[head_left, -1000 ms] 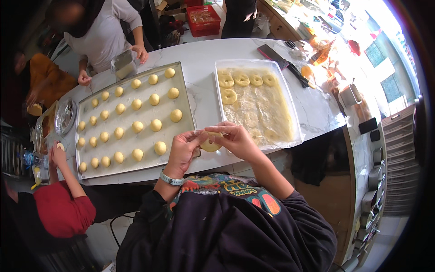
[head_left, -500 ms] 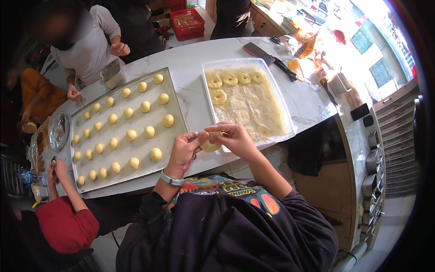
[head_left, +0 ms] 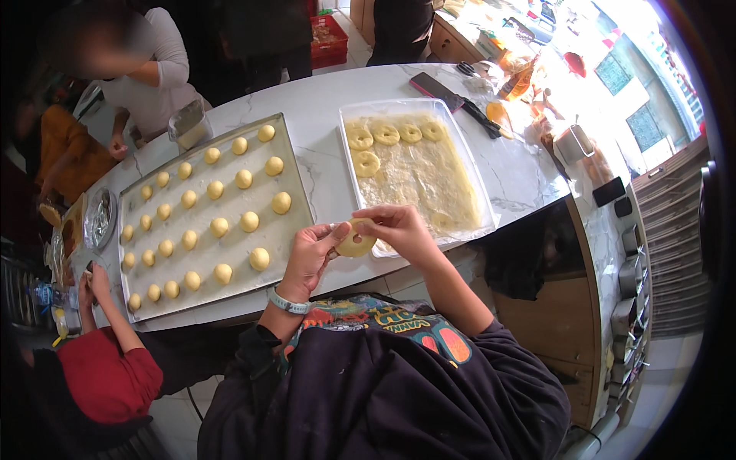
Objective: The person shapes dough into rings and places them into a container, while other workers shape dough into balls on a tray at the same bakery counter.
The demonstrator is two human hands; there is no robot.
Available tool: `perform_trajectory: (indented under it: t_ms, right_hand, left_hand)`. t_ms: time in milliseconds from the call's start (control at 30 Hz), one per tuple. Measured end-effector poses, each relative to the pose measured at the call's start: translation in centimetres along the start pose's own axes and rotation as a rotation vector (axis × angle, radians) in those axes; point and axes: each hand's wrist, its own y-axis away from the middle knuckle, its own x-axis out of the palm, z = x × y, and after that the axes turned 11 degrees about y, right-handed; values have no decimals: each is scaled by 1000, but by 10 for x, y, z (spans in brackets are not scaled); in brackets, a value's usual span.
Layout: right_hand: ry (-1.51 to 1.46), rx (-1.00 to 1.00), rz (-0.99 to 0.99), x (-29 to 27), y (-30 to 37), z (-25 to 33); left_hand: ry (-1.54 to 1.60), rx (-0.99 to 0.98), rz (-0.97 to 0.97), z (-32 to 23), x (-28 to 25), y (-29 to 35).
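Observation:
Between my two hands is a flattened ring of pale yellow dough (head_left: pixel 355 245), with a small hole through its middle. My left hand (head_left: pixel 313 249) pinches its left edge, a pale watch band on the wrist. My right hand (head_left: pixel 399 228) grips the ring's upper right side, thumb and fingers closed on it. Just beyond my hands lies a white plastic tray (head_left: pixel 488 211) dusted with flour. Several dough rings (head_left: pixel 387 133) sit along its far side, and one lies below them at the left. To the left, a large metal baking sheet (head_left: pixel 300 172) carries rows of round dough balls (head_left: pixel 259 258).
A clear tub (head_left: pixel 191 126) stands behind the baking sheet, near a person in a white top (head_left: pixel 165 46). Someone in red (head_left: pixel 107 376) works at the left. A dark phone (head_left: pixel 435 88) and a black-handled tool (head_left: pixel 484 121) lie beyond the white tray. Metal tins (head_left: pixel 630 276) line the right.
The dough ring has turned so that its face and hole show between my hands. The person in white has raised an arm toward their head.

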Motion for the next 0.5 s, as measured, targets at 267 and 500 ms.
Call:
perform_trajectory:
  t_ms: [267, 500]
  right_hand:
    - [8, 58, -3, -8, 0, -6]
    - [63, 39, 32, -16, -1, -8]
  left_hand:
    - [13, 10, -45, 8, 7, -1]
    - [28, 70, -86, 15, 7, -5]
